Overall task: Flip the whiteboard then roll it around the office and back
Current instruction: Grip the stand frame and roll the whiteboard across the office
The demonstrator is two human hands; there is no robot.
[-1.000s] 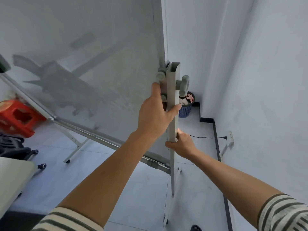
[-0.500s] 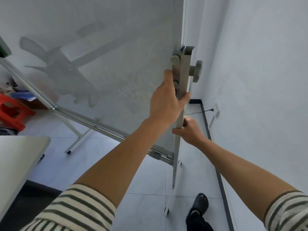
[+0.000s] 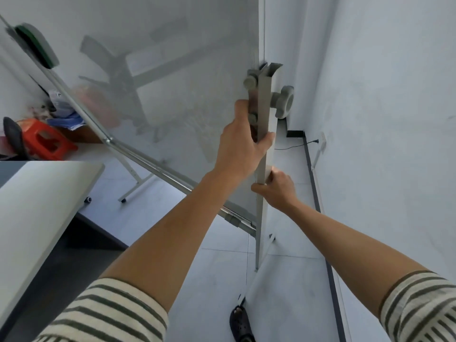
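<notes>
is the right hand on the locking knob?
No. The right hand grips the stand's upright post well below the knob, and the left hand holds the post between them.

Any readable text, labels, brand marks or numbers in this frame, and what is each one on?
No text can be read.
The whiteboard surface shows only grey smears and reflections, no writing.
The eraser on the board shows no readable label.
The pile of papers beyond the red stool is too blurred to read.
</notes>
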